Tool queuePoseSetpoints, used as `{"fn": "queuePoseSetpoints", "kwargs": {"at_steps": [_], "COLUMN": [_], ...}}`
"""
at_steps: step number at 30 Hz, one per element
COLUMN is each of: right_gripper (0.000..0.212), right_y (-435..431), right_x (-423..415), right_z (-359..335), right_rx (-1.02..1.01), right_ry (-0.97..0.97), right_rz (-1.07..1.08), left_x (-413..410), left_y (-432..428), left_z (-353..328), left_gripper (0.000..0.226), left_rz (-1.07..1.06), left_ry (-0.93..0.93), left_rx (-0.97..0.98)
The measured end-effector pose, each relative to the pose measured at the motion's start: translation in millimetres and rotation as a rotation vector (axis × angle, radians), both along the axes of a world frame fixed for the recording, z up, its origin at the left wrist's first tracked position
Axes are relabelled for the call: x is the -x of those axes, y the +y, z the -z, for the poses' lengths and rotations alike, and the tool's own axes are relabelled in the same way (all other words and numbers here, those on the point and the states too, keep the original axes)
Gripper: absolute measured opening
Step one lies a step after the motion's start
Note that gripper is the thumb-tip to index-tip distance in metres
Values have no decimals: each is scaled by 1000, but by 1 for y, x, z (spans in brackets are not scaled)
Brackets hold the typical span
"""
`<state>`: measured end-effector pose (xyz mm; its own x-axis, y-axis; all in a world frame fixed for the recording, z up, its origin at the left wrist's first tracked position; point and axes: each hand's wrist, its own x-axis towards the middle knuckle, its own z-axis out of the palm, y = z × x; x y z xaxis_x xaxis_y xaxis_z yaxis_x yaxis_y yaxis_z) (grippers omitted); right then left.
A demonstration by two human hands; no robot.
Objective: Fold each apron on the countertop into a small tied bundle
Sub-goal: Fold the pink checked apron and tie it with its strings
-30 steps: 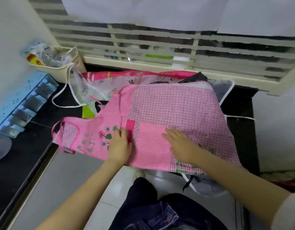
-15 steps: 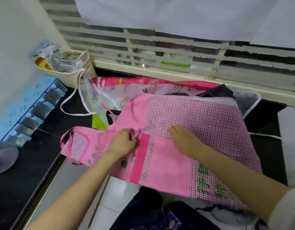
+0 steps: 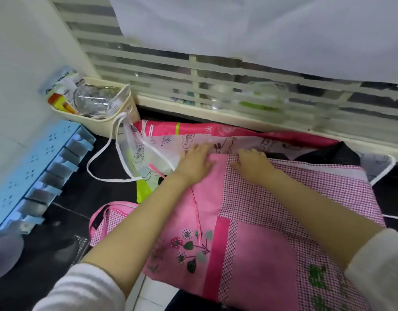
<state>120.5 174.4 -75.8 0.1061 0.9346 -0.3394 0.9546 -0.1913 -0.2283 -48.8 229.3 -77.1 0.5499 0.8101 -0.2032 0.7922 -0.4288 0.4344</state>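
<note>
A pink apron (image 3: 272,221) with checked panels and flower embroidery lies spread on the black countertop (image 3: 65,221), its near part hanging over the front edge. My left hand (image 3: 194,161) rests flat on the apron's far edge on the plain pink panel. My right hand (image 3: 252,162) lies beside it on the far edge of the checked panel, fingers pointing away from me. Under the pink apron lie a translucent white apron (image 3: 171,142) with cartoon prints, a magenta apron (image 3: 193,129) and a dark one (image 3: 337,153).
A cream basket (image 3: 117,122) holding a clear container stands at the back left by the slatted window (image 3: 216,86). A blue rack (image 3: 36,176) leans on the left wall. White apron straps (image 3: 99,158) loop over the counter.
Both hands have moved from the apron's middle up to its far edge, and the view has come closer over the counter.
</note>
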Motion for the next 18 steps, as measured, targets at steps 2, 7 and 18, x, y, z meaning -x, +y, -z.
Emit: {"fn": "queuePoseSetpoints", "kwargs": {"at_steps": [2,7,18], "right_gripper": [50,36,47], "right_y": [11,18,7], "right_x": [-1,4,-2], "right_z": [-2,-14,-36], "right_rx": [54,-57,15], "right_ry": [-20,297,292], "right_rz": [-11,-57,17], "left_x": [-8,-22,-9], "left_y": [10,22,42], "left_z": [3,-3,-26], "left_gripper": [62,62,29], "left_rz": [94,232,380], "left_ry": [67,-38,-16], "left_rx": [90,212,217]}}
